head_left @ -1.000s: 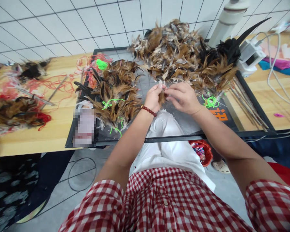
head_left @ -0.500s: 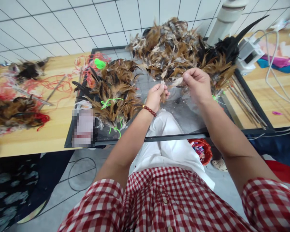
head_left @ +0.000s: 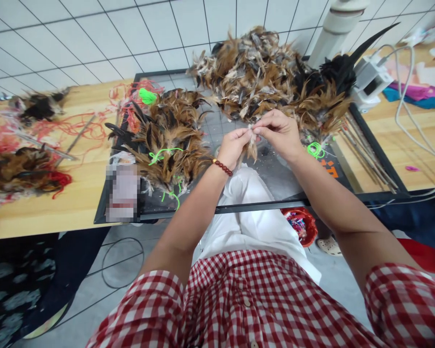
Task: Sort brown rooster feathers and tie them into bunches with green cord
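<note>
My left hand [head_left: 234,146], with a red bead bracelet at the wrist, pinches a small bunch of brown feathers [head_left: 253,146] that hangs down between my hands. My right hand [head_left: 281,131] is closed in a pinch on the top of the same bunch, its fingertips touching the left hand's. Both hands hover over a black-framed glass tabletop [head_left: 275,180]. Just beyond them lies a big loose pile of brown and grey feathers [head_left: 255,72]. To the left sit tied feather bundles [head_left: 170,140] with green string.
Thin sticks [head_left: 369,152] lie along the frame's right edge beside a green string coil [head_left: 314,150]. A wooden table [head_left: 58,203] at left carries red string and more feathers. A white machine [head_left: 369,82] with cables stands at right. A red basket [head_left: 300,224] sits on the floor.
My right hand, which had lifted up and right with a pale feather half a second ago, has come back down to the left hand and joined the feather to the bunch.
</note>
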Tool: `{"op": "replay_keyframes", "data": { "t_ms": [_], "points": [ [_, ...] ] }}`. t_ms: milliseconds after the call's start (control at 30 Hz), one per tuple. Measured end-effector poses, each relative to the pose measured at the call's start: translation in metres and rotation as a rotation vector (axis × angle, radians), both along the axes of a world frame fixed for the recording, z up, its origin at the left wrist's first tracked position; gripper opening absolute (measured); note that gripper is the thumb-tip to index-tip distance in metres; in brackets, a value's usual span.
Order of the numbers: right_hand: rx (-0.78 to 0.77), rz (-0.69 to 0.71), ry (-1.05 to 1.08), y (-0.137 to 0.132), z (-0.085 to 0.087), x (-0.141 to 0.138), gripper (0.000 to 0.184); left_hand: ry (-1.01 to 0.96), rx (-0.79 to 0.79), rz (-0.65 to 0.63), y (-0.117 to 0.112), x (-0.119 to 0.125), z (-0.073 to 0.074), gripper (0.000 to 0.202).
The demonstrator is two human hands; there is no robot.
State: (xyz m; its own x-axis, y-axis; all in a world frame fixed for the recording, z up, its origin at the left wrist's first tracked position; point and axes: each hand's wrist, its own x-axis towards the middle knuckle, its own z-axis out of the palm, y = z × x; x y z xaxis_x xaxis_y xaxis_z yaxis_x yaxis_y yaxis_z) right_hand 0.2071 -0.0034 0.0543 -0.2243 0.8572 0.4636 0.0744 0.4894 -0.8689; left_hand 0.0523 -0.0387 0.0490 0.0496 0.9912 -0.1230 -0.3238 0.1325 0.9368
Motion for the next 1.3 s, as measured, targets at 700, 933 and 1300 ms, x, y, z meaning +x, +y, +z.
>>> {"op": "replay_keyframes", "data": {
  "t_ms": [700, 933, 1300],
  "points": [
    [-0.072, 0.059, 0.023, 0.000, -0.005, 0.000, 0.052, 0.082, 0.105, -0.032, 0.002, 0.000, -0.008, 0.037],
    [-0.009, 0.019, -0.120, 0.016, -0.018, 0.008, 0.044, -0.025, 0.069, 0.096, 0.006, -0.007, -0.002, 0.027],
    [0.171, 0.060, -0.764, 0.015, -0.025, 0.023, 0.018, -0.309, -0.060, 0.247, 0.015, -0.021, 0.000, 0.016]
  ]
}}
